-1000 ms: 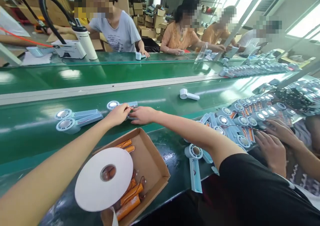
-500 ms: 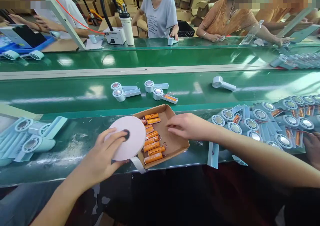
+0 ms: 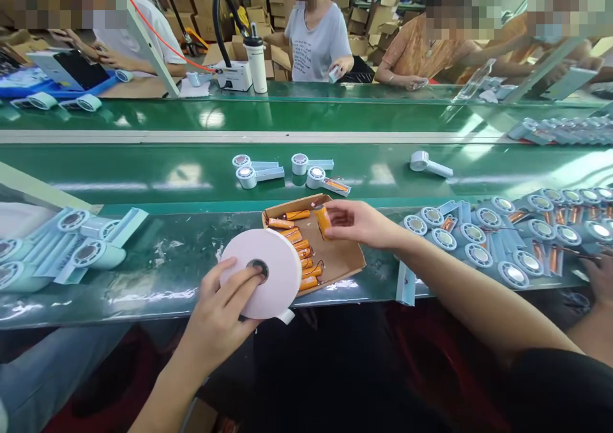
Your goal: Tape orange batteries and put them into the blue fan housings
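Note:
My left hand (image 3: pixel 223 311) grips a big white roll of tape (image 3: pixel 268 273) at its near edge, a finger reaching to the centre hole. My right hand (image 3: pixel 357 223) pinches an orange battery cell (image 3: pixel 323 219) above a shallow cardboard box (image 3: pixel 345 264) that holds several more orange cells (image 3: pixel 301 254). The box lies on the near green ledge, half covered by the roll. On the moving green belt (image 3: pixel 143 171) beyond the box lie pale blue handheld fan shells (image 3: pixel 258 172), one with an orange cell in its handle (image 3: pixel 328 181).
Many more fan shells are stacked on the ledge at right (image 3: pixel 502 241) and left (image 3: pixel 71 244). A closed white fan (image 3: pixel 428 163) lies on the belt. Several people work across the line. A co-worker's hand (image 3: pixel 601 273) shows at the far right.
My right hand has lifted an orange cell out of the box. My left hand still holds the tape roll, now slightly nearer. Earlier both hands were out on the belt at a fan shell.

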The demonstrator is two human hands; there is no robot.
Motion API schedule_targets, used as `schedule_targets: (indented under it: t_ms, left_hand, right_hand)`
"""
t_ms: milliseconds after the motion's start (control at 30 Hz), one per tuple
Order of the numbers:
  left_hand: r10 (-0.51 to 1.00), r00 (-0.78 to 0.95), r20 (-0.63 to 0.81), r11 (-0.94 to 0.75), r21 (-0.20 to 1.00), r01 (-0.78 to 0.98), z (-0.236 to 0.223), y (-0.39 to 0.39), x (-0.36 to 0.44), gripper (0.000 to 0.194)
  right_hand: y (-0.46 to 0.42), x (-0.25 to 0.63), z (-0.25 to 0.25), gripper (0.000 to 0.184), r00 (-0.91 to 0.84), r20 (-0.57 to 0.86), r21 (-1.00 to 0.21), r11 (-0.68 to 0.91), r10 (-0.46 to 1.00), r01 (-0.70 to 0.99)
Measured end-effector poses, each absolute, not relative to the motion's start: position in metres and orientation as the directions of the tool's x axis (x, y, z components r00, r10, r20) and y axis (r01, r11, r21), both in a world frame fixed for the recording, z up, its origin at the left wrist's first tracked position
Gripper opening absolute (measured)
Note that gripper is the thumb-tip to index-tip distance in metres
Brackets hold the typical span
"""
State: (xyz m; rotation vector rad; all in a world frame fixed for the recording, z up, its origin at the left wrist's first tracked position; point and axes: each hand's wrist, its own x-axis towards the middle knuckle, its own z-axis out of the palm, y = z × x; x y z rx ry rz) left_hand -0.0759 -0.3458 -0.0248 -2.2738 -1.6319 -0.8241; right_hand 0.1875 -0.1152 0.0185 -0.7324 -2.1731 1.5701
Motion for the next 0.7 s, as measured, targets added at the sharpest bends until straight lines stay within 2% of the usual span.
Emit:
schedule_targets:
  t_ms: [67, 167, 233, 367, 533, 633, 700]
  left_hand:
    - [0.793, 0.260, 0.552, -0.378, 0.109, 0.919, -0.021, -0.344, -0.072, 0.042]
    - [0.782, 0.305, 0.543, -0.409, 0.078, 0.909, -0.018, -0.342, -0.067, 0.036]
    - [0.775, 0.348, 0.528, -0.441, 0.056, 0.896, -0.018, -0.342, -0.066, 0.035]
    - [0.743, 0.438, 0.506, -0.508, 0.000, 0.862, -0.013, -0.340, -0.064, 0.038]
    - [0.700, 0.535, 0.473, -0.549, -0.124, 0.827, 0.003, -0.336, -0.064, 0.034]
    - [0.684, 0.601, 0.414, -0.563, -0.224, 0.796, 0.015, -0.333, -0.065, 0.035]
    - [0.680, 0.604, 0.416, -0.542, -0.270, 0.796, 0.021, -0.331, -0.062, 0.038]
  right_hand:
    - [-0.135, 0.198, 0.027, 0.054, -0.827, -0.002, -0.996, 0.075, 0.562, 0.053]
    - [-0.160, 0.200, 0.036, 0.052, -0.842, 0.019, -0.998, -0.042, 0.539, -0.050]
    - [-0.170, 0.200, 0.040, 0.045, -0.829, 0.041, -0.999, 0.020, 0.558, -0.037]
    - [-0.176, 0.204, 0.049, 0.023, -0.824, 0.035, -0.957, 0.257, 0.565, 0.135]
    - [-0.178, 0.208, 0.062, 0.024, -0.883, -0.082, -0.858, 0.419, 0.461, 0.298]
    - [-0.172, 0.211, 0.059, 0.015, -0.874, -0.138, -0.816, 0.447, 0.466, 0.367]
    - [-0.171, 0.209, 0.047, 0.016, -0.841, -0.119, -0.885, 0.327, 0.527, 0.330]
